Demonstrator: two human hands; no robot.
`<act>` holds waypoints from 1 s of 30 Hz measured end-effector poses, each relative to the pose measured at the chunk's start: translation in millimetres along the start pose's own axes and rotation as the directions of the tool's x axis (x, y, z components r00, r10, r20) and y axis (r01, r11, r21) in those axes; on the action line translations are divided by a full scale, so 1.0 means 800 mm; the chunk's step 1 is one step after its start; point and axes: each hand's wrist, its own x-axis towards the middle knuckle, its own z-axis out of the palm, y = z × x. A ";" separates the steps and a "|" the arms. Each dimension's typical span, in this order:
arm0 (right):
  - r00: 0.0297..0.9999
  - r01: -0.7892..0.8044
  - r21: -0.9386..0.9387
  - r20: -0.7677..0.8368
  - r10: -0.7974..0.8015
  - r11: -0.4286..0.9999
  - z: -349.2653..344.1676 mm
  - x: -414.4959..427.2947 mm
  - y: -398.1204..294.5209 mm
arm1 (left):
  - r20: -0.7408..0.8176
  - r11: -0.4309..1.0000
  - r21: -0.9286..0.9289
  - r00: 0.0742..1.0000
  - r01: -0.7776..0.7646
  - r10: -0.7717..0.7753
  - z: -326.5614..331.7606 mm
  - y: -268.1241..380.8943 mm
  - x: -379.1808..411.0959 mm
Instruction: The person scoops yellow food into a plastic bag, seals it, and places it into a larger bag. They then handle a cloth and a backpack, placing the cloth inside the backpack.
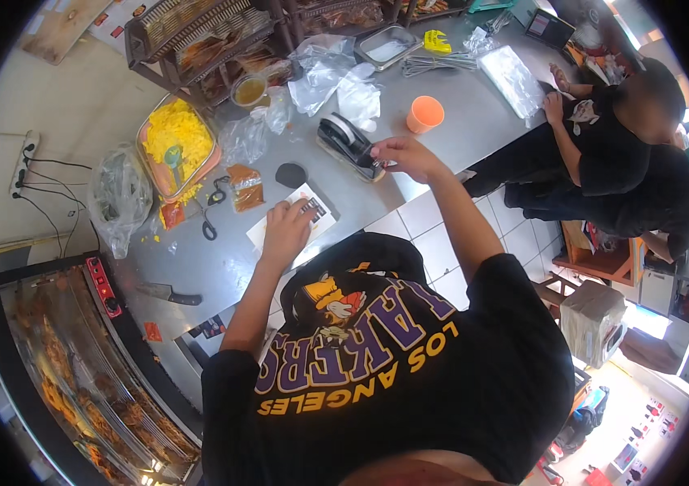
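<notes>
My left hand (287, 231) presses on a white printed paper packet (324, 212) at the counter's near edge, its fingers bent over the print. At the front end of a black tape dispenser (344, 143), my right hand (410, 159) has thumb and fingers pinched together. A small clear glint at those fingertips looks like tape. The dispenser carries a pale roll. Left of it lies a dark round disc (291, 175). Nearby are a sealed pouch of brown sauce (246, 188) and black-handled scissors (209, 229). An orange cup (425, 115) stands beyond my right hand.
A tray of yellow rice (177, 130) with a spoon stands left, beside a tied plastic bag (121, 194). A knife (171, 294) lies near a glass food warmer (95, 376). Plastic bags (326, 70) and brown racks (198, 42) line the back. Two people (606, 133) are at right.
</notes>
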 end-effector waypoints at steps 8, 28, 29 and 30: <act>0.882 0.462 0.290 -0.248 -0.401 0.838 0.005 -0.012 0.115 | -0.094 0.997 -0.034 0.994 -0.065 0.062 0.015 -0.013 0.009; 0.918 0.307 -0.665 0.395 -0.028 0.680 0.126 0.032 0.031 | -0.124 0.984 -0.002 0.977 -0.177 0.176 0.016 -0.024 0.000; 0.915 0.302 -0.682 0.403 -0.003 0.666 0.122 0.048 0.029 | -0.113 0.981 0.019 0.974 -0.193 0.194 0.014 -0.023 0.007; 0.910 0.299 -0.698 0.413 0.025 0.650 0.124 0.061 0.030 | -0.123 0.980 0.025 0.973 -0.195 0.197 0.016 -0.025 0.007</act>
